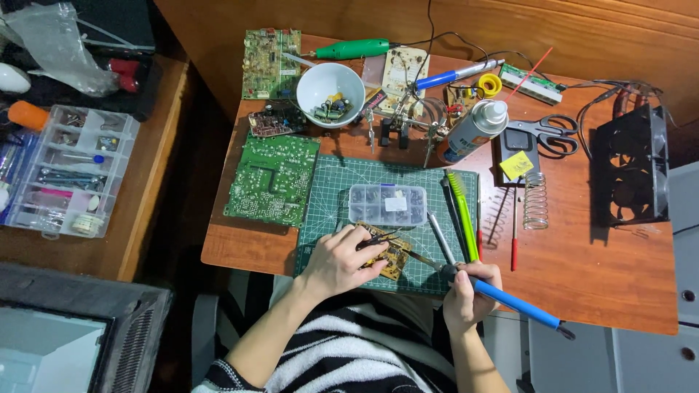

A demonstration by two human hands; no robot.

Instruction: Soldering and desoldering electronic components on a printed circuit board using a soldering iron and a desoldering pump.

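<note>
Small circuit board (391, 256) under left hand (341, 258), soldering iron (502, 295) in right hand (470, 295)

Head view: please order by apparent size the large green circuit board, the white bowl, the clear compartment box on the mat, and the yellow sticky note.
1. Large green circuit board
2. Clear compartment box and white bowl: look alike, unranked
3. Yellow sticky note

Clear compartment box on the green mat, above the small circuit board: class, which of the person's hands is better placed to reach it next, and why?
Probably the left hand: it lies just below the clear box, holding only tweezers. The right hand grips the blue soldering iron, farther away.
</note>
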